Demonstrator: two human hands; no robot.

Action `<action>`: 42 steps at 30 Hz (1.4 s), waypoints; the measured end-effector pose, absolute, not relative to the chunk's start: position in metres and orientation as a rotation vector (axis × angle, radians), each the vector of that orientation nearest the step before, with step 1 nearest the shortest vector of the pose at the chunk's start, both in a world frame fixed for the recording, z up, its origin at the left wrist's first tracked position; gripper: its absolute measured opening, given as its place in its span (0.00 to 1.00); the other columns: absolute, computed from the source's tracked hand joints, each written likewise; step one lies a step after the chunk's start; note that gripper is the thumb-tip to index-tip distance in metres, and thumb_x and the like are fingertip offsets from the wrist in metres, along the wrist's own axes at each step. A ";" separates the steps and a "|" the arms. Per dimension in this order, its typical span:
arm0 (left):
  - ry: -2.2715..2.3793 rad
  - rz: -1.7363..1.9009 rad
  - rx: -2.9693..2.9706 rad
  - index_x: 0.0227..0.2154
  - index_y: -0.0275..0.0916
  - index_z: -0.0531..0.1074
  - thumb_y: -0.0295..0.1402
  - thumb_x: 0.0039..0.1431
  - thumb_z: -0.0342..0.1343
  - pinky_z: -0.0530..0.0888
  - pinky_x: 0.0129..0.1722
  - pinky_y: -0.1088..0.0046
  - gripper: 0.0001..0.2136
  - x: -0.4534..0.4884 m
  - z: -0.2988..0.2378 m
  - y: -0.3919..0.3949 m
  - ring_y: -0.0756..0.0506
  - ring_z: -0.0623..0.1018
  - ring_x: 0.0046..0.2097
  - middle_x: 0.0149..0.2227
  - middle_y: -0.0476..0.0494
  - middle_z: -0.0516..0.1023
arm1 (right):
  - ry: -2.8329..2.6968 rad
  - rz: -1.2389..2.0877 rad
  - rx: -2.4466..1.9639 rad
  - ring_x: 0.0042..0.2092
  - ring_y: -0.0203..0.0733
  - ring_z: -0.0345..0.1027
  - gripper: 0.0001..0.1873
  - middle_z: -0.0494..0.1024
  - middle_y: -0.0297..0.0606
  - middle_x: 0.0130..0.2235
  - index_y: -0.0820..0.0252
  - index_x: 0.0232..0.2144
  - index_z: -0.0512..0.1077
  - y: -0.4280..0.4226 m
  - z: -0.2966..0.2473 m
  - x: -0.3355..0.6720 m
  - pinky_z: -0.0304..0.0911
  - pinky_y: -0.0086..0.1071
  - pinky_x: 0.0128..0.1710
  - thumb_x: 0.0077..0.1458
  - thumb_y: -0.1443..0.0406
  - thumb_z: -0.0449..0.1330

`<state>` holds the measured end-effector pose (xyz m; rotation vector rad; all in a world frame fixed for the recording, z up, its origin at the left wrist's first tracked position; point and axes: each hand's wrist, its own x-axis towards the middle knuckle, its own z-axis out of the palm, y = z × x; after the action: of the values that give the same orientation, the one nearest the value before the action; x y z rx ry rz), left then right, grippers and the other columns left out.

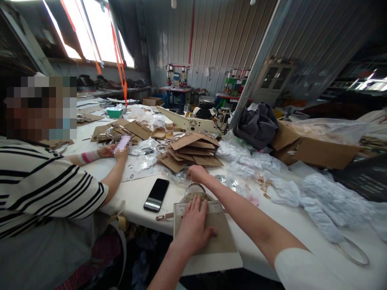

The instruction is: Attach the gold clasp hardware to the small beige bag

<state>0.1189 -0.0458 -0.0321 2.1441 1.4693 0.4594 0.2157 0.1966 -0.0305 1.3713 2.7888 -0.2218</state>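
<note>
Nearest the lens, the person's left hand (193, 227) lies flat and open, fingers spread, pressing on a brown cardboard card backed by a pale rectangular board (211, 249) at the near edge of the white table (302, 221); it grips nothing. Just beyond the card's far end sits a clear round plastic ring (196, 188). The right hand (197, 173) reaches past that ring toward a loose stack of brown cardboard cards (189, 151); its fingers curl downward, and whether they hold anything cannot be told. A black smartphone (156, 194) lies left of the card, apart from it. Crumpled clear plastic bags (250, 161) spread across the table to the right. On the left a co-worker in a black-and-white striped shirt (45, 189) sits with both hands together on the table. A cream-coloured machine (193, 121) stands farther back.
</note>
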 end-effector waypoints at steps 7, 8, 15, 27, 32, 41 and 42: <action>1.739 0.791 2.176 0.64 0.36 0.74 0.27 0.66 0.66 0.62 0.75 0.42 0.24 0.083 -0.012 -0.043 0.29 0.65 0.75 0.71 0.26 0.69 | 2.893 -0.350 1.450 0.55 0.52 0.79 0.08 0.87 0.45 0.48 0.54 0.38 0.88 0.184 -0.020 0.222 0.69 0.33 0.53 0.65 0.66 0.66; 1.742 0.834 2.181 0.63 0.37 0.74 0.27 0.66 0.66 0.64 0.73 0.42 0.23 0.079 -0.011 -0.043 0.29 0.67 0.74 0.70 0.26 0.71 | 2.910 -0.386 1.505 0.54 0.52 0.79 0.08 0.87 0.44 0.48 0.54 0.38 0.88 0.182 -0.017 0.223 0.69 0.33 0.52 0.65 0.67 0.66; 1.769 0.902 2.124 0.61 0.41 0.78 0.29 0.63 0.68 0.63 0.71 0.34 0.23 0.052 -0.045 -0.048 0.24 0.64 0.75 0.72 0.26 0.68 | 2.795 -0.845 2.082 0.43 0.49 0.80 0.17 0.87 0.47 0.41 0.65 0.44 0.86 0.137 0.002 0.255 0.73 0.32 0.41 0.69 0.60 0.59; 1.493 1.109 1.475 0.59 0.39 0.79 0.46 0.69 0.59 0.78 0.62 0.52 0.22 0.032 -0.073 -0.042 0.33 0.80 0.61 0.60 0.34 0.81 | 2.573 -1.384 2.282 0.34 0.46 0.73 0.20 0.81 0.39 0.30 0.59 0.30 0.85 -0.032 0.001 0.290 0.67 0.36 0.34 0.67 0.52 0.64; 1.586 1.112 1.362 0.53 0.38 0.81 0.45 0.66 0.60 0.79 0.56 0.54 0.20 0.033 -0.081 -0.025 0.35 0.83 0.50 0.50 0.36 0.86 | 3.044 -0.834 2.021 0.50 0.51 0.79 0.10 0.84 0.43 0.48 0.56 0.48 0.85 -0.033 0.013 0.285 0.72 0.41 0.51 0.73 0.64 0.63; 1.331 1.047 1.411 0.53 0.37 0.81 0.43 0.66 0.62 0.78 0.55 0.60 0.19 0.015 -0.071 -0.029 0.37 0.83 0.50 0.49 0.40 0.85 | 3.228 -0.490 1.142 0.53 0.54 0.72 0.16 0.78 0.46 0.50 0.61 0.52 0.77 0.001 -0.009 0.233 0.72 0.46 0.54 0.67 0.64 0.74; 1.319 1.059 1.429 0.52 0.37 0.81 0.42 0.66 0.63 0.78 0.56 0.60 0.18 0.015 -0.069 -0.031 0.38 0.83 0.51 0.49 0.40 0.85 | 3.228 -0.471 1.116 0.53 0.53 0.72 0.13 0.78 0.45 0.49 0.61 0.51 0.77 0.003 -0.011 0.229 0.72 0.44 0.53 0.68 0.65 0.73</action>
<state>0.0151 -0.0307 -0.0690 1.4289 1.3189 1.0585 0.2294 0.0027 -0.0109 1.1160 3.2278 -0.4712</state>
